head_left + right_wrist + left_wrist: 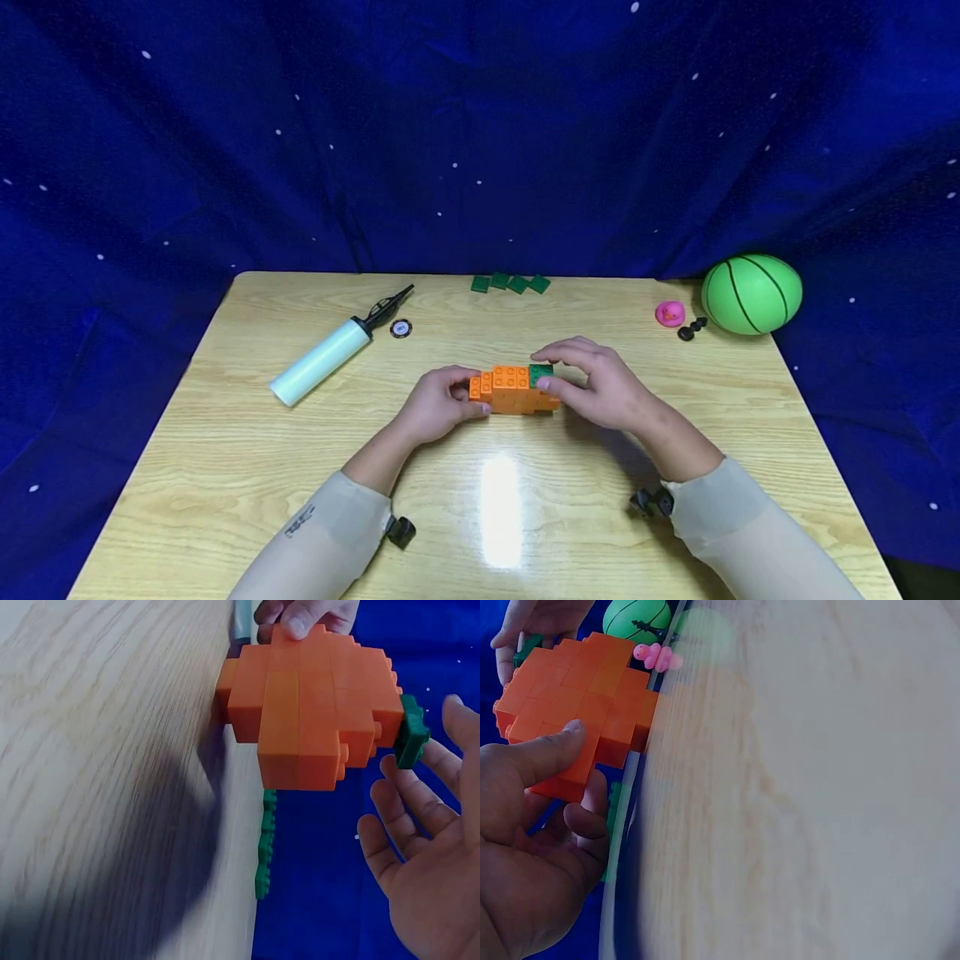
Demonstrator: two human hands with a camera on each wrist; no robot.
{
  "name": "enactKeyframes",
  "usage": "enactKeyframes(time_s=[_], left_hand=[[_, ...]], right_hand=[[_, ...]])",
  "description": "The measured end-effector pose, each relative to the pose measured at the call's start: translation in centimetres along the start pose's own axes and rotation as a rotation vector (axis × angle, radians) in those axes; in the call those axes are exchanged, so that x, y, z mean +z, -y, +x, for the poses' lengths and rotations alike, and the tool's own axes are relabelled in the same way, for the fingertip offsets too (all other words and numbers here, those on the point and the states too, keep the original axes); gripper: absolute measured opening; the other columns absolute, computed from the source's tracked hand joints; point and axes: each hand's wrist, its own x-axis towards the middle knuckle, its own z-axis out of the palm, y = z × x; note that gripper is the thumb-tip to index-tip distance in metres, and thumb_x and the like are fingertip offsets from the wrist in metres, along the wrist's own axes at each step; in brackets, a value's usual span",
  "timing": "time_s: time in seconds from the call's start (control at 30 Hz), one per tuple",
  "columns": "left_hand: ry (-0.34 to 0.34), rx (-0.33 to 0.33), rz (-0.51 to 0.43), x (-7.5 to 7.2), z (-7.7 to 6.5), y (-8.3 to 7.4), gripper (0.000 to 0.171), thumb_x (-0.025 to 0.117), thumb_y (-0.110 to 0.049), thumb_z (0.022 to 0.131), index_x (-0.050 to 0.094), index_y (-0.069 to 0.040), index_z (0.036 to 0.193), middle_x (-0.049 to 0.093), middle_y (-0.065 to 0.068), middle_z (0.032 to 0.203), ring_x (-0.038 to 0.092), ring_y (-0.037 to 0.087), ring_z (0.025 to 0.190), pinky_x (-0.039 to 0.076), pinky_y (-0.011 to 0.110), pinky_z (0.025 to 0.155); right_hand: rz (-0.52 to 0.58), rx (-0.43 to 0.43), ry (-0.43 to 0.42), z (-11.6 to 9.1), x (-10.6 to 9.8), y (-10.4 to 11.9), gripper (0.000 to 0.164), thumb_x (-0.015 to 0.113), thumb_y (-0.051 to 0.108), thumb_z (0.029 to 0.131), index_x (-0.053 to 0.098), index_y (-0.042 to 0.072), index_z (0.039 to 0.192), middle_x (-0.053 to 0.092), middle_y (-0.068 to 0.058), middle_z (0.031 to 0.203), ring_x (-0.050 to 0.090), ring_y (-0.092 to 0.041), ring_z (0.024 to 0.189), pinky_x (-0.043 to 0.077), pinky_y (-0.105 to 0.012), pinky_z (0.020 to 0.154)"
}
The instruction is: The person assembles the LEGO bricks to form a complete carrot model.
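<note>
A stepped block of orange toy building bricks (512, 392) stands at the middle of the table, with a flat green brick (541, 374) on its top right. My left hand (441, 406) pinches the left end of the orange bricks, thumb on the near face and fingers behind. Around the green brick, my right hand (609, 385) has its thumb and fingers spread loosely. In the right wrist view, a gap shows between the right thumb (459, 712) and the green brick (412, 733), while fingertips lie beside and behind it.
Several flat green bricks (517, 284) lie at the table's back edge. Back left are a pale blue hand pump (322, 360) and a round black-and-white chip (401, 328). At the back right sit a pink rubber duck (670, 313), a small black object (687, 332) and a green ball (752, 294).
</note>
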Motion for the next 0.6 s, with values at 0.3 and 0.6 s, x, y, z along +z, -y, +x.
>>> enactKeyframes(time_s=[0.3,0.6], left_hand=[[-0.001,0.014,0.019,0.0,0.1,0.3,0.051,0.090,-0.020,0.082,0.072,-0.008,0.129,0.067,-0.001,0.098,0.059,0.015,0.081,0.050,0.030,0.072],[0.003,0.001,0.008,-0.1,0.0,0.2,0.050,0.090,-0.018,0.082,0.073,-0.009,0.128,0.070,-0.001,0.105,0.064,0.014,0.085,0.054,0.029,0.075]], right_hand=[[-0.002,0.048,-0.047,0.6,0.1,-1.4,0.028,0.073,0.016,0.099,0.072,0.016,0.127,0.071,-0.003,0.124,0.066,-0.027,0.107,0.054,-0.053,0.085],[0.013,0.107,-0.054,1.1,0.2,-1.8,0.026,0.069,0.024,0.102,0.073,0.017,0.127,0.070,-0.001,0.126,0.066,-0.022,0.109,0.054,-0.052,0.089]])
